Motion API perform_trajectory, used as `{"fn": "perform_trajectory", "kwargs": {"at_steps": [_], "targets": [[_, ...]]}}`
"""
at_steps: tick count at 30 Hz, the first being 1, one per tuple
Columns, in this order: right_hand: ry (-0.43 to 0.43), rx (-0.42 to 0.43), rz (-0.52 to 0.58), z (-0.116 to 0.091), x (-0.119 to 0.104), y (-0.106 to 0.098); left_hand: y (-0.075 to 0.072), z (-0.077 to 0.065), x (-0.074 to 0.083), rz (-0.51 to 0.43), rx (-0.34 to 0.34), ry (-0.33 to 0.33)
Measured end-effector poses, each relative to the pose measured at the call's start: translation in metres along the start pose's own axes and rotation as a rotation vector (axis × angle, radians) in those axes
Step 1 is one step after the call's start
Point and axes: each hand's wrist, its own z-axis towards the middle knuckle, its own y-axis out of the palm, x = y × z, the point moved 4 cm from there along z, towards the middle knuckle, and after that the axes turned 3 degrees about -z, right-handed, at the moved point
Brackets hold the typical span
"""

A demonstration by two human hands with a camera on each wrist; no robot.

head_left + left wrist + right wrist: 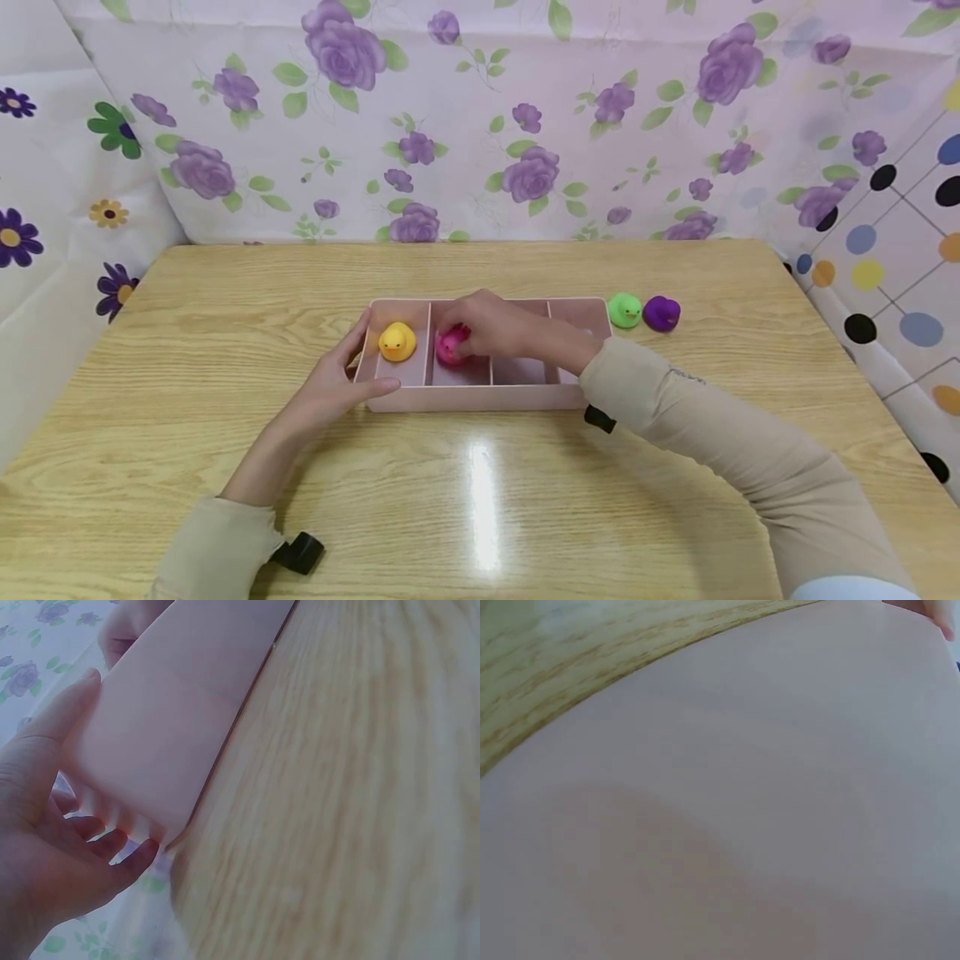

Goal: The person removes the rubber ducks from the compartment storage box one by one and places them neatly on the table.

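Observation:
A pink divided box [435, 400] lies lengthwise on the table. My left hand [330, 379] holds its left end, fingers along the end wall and thumb over the front edge; the left wrist view shows the fingertips [139, 859] against that wall. In the leftmost compartment sits a yellow rubber duck [397, 342]. My right hand [498, 325] reaches down into the second compartment from the left and pinches a pink rubber duck [451, 347], partly hidden by the fingers. Mostly the pale box wall [780, 787] fills the right wrist view.
Just past the box's right end, a green rubber duck [625, 310] and a purple rubber duck [662, 313] stand side by side on the wooden table [375, 517]. My right forearm crosses over the box's right compartments. A flowered cloth [465, 125] hangs behind the table.

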Motion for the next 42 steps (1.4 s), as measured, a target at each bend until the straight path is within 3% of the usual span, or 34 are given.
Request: {"fn": "perform_trajectory", "kwargs": {"at_steps": [8, 21, 28, 42], "targets": [[0.013, 0.045, 0.020, -0.006, 0.000, -0.005, 0.000, 0.000, 0.000, 0.006, 0.003, 0.001], [-0.009, 0.145, 0.117, -0.025, -0.004, -0.032, 0.000, -0.001, 0.001, 0.029, 0.010, 0.005], [-0.020, 0.211, 0.163, -0.041, 0.006, -0.051, 0.000, 0.000, 0.000, 0.024, -0.001, 0.005], [0.070, 0.275, 0.237, -0.068, 0.030, -0.065, 0.001, 0.000, -0.001, 0.021, 0.001, 0.003]]}}
